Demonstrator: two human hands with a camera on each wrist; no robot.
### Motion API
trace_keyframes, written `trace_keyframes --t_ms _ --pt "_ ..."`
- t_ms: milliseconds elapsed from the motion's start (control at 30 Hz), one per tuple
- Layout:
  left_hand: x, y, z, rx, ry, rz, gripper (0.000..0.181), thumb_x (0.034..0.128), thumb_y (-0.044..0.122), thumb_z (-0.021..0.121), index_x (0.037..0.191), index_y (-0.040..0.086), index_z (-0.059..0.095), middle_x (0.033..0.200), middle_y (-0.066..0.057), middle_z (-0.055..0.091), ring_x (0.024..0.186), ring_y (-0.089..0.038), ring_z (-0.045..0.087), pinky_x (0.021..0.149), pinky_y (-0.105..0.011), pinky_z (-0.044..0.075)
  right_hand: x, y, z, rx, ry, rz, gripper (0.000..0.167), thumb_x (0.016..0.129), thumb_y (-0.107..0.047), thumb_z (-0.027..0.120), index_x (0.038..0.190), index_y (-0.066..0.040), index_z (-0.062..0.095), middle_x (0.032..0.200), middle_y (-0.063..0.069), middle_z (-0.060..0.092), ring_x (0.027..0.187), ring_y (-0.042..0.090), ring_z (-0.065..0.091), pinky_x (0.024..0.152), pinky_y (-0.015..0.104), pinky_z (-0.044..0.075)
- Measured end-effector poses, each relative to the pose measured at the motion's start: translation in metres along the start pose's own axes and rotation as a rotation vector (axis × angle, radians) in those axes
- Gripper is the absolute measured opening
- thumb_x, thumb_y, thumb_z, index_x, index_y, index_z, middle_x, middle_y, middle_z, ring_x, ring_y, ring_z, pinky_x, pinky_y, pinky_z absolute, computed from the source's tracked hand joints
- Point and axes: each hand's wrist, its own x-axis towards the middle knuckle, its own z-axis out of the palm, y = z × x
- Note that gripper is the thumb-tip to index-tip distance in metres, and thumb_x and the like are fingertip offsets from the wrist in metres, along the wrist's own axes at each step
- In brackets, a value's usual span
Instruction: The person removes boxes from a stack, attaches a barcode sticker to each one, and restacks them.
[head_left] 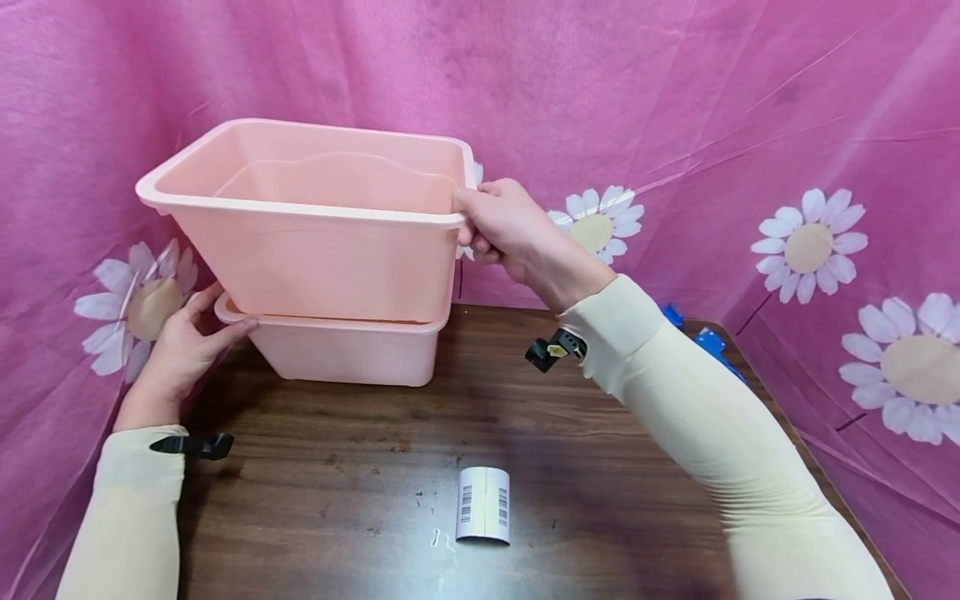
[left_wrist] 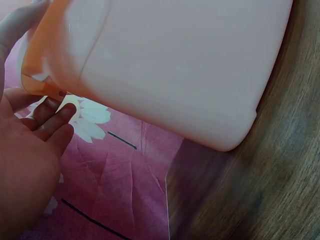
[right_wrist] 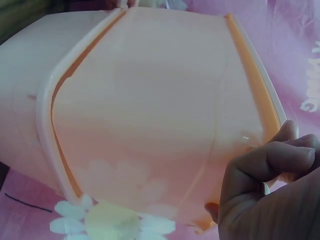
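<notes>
Two pink plastic bins are at the back left of the table, one partly inside the other. The upper bin (head_left: 315,262) stands raised, its base within the lower bin (head_left: 360,350), which rests on the wood. My right hand (head_left: 510,229) grips the upper bin's rim at its right end, with the fingers curled under the edge in the right wrist view. At the lower bin's left end, my left hand (head_left: 183,346) holds the rim, thumb over the front corner and fingers behind. In the left wrist view the lower bin's wall (left_wrist: 175,65) fills the middle.
A curved white paper label (head_left: 483,505) with barcodes lies near the table's front middle. Blue pieces (head_left: 712,343) sit at the right back edge of the brown table (head_left: 337,483). Pink flowered cloth (head_left: 675,100) hangs behind and along both sides.
</notes>
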Motion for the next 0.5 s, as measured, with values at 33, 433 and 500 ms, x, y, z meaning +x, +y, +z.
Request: trace_keyframes --t_ms 33,433,500 --pt "-0.001 0.0 0.0 0.009 0.0 -0.002 0.079 0.1027 0.013 0.082 0.171 0.006 0.043 0.132 0.037 0.048 0.128 0.013 0.044 0.103 0.005 0.033 -0.001 -0.001 -0.002 0.01 -0.002 0.002 0.02 0.103 -0.005 0.047 0.087 -0.011 0.056 0.048 -0.006 0.053 0.043 0.004 0.036 0.044 0.018 0.026" --pt "-0.009 0.006 0.0 -0.043 -0.026 -0.073 0.081 0.1057 0.016 0.079 0.176 0.017 0.037 0.161 0.001 0.049 0.132 0.007 0.047 0.099 0.004 0.04 -0.021 0.005 -0.057 0.023 -0.025 -0.04 0.014 0.099 -0.005 0.045 0.092 -0.009 0.056 0.049 -0.008 0.051 0.043 0.002 0.034 0.042 0.017 0.023" --pt "-0.009 0.007 0.0 -0.063 -0.024 -0.071 0.081 0.1057 0.013 0.079 0.175 0.015 0.038 0.156 0.009 0.05 0.129 0.007 0.047 0.097 0.003 0.042 -0.026 0.009 -0.069 0.018 -0.034 -0.047 0.012 0.099 -0.004 0.045 0.094 -0.008 0.055 0.049 -0.009 0.051 0.042 0.001 0.033 0.042 0.017 0.022"
